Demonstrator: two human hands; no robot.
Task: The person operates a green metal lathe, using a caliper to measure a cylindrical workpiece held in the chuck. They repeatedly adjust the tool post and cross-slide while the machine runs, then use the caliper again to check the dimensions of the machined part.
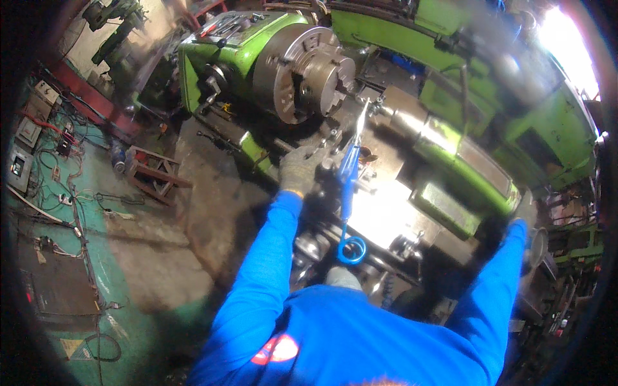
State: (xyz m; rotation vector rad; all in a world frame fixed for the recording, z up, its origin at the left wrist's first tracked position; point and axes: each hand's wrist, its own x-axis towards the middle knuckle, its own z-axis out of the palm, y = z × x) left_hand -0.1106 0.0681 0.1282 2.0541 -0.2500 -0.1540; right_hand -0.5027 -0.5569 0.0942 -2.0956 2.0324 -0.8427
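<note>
Roughly right of centre, green tailstock (479, 174) slopes down to the gloved right hand (526, 209), which is at its far end, just above a round metal disc (539, 248); cannot tell if it grips. Metal fittings (333, 136) sit just ahead of the gloved left hand (300, 168); its hold also unclear. Blue pointed tool (349, 164) just right of it; large chuck (322, 83) beyond.
</note>
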